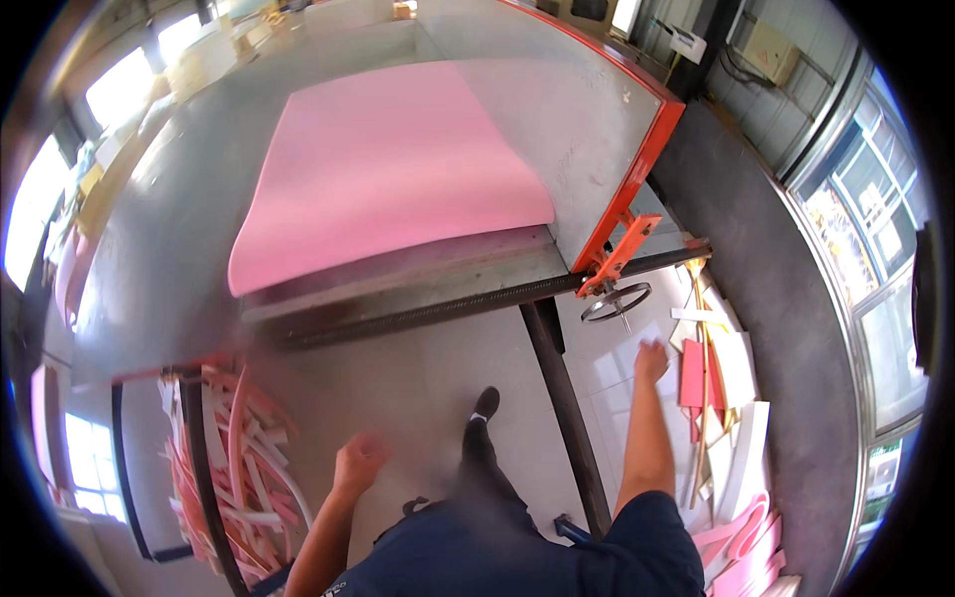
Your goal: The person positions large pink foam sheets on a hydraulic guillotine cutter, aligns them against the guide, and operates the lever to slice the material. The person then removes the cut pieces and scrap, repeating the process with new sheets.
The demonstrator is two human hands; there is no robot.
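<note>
A large pink foam sheet (388, 169) lies on a grey metal table (164, 249), its near edge curving up over the table's front part. My left hand (360, 464) hangs in the air below the table's front edge, smeared by motion, and I see nothing in it. My right hand (652, 360) is just below and to the right of a metal handwheel (617, 301), apart from it. Its fingers look curled in, with no object showing in them. An orange bracket (629, 249) sits above the handwheel.
An upright metal panel with an orange edge (642, 144) stands along the sheet's right side. Pink and white foam offcuts (234, 478) are heaped under the table at left. More strips and boards (731, 398) lean by the dark wall at right. A dark beam (567, 418) crosses the floor.
</note>
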